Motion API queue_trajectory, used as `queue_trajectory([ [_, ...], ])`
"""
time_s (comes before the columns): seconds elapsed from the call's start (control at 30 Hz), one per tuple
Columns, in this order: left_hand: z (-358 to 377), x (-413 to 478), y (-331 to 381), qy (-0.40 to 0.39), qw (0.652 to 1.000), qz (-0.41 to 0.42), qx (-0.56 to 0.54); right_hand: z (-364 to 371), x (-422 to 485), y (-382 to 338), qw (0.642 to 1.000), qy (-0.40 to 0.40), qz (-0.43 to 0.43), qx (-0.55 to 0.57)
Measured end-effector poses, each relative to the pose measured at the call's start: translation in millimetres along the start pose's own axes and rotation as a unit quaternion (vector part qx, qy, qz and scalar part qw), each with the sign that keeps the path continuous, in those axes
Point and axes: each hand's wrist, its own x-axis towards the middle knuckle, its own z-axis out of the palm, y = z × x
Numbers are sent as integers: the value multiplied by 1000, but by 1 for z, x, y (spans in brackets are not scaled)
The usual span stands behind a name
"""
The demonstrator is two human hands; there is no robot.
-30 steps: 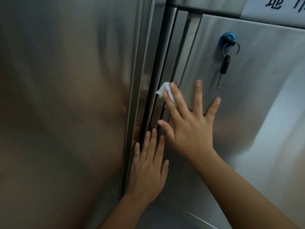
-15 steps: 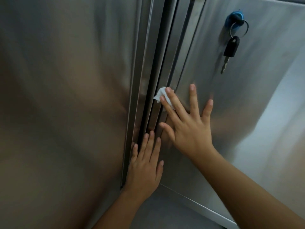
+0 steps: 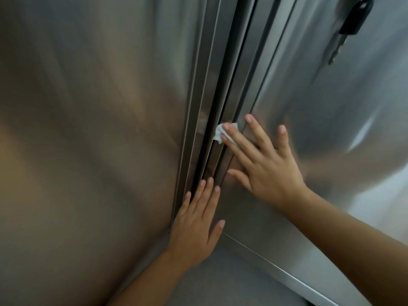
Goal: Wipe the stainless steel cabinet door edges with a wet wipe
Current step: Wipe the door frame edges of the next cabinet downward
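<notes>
A small white wet wipe (image 3: 219,134) lies against the left edge of the right stainless steel cabinet door (image 3: 309,120). My right hand (image 3: 262,160) presses it there with straight index and middle fingers, the other fingers spread flat on the door face. My left hand (image 3: 197,219) rests flat, fingers straight, on the lower part of the door edge beside the dark gap (image 3: 220,102) between the two doors. The left door (image 3: 88,140) fills the left half of the view.
A black key (image 3: 351,25) hangs from the lock at the top right of the right door. The door's bottom edge (image 3: 276,268) runs diagonally at lower right, with grey floor (image 3: 220,283) below it.
My right hand and the wipe have slid down the door edge, away from the key. The view has tilted down, so the lock has left the frame. My left hand stays put.
</notes>
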Motion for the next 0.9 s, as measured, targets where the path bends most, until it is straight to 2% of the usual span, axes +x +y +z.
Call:
queue_trajectory([
  [0.17,-2,-11,-1,6,1000,-18,-19,-4,-19,-24,998,-7,-63,26],
  [0.37,-4,-13,2,7,999,-34,-4,1,4,2,999,49,11,12],
  [0.9,2,-20,4,101,990,-76,63,5,-33,-73,999,3,21,29],
])
